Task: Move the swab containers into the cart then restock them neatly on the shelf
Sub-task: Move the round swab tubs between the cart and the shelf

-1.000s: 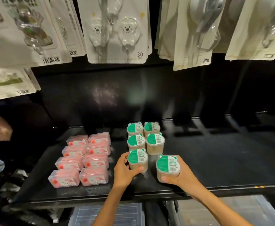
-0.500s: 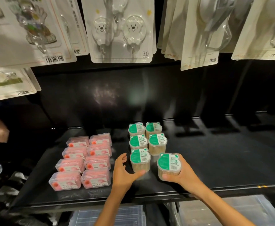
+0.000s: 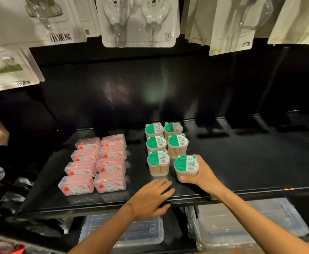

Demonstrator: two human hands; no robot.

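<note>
Shelf (image 3: 241,162): glossy black. Swab containers (image 3: 158,163): clear smooth plastic, green paper labels. Pink boxes (image 3: 93,162): clear plastic. Bins (image 3: 142,233) at 6 o'clock: translucent plastic.

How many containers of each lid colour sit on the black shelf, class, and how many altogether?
Green-lidded swab containers: 6, one held by the right hand
Pink boxes: 8
Total: 14

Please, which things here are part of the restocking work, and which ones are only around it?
Part of the job:
- green-lid swab containers, two columns on the black shelf
- held container, gripped by the right hand
- left hand, flat at the shelf edge, holding nothing

Only around:
- pink boxes
- hanging hook packs
- clear bins below
</note>
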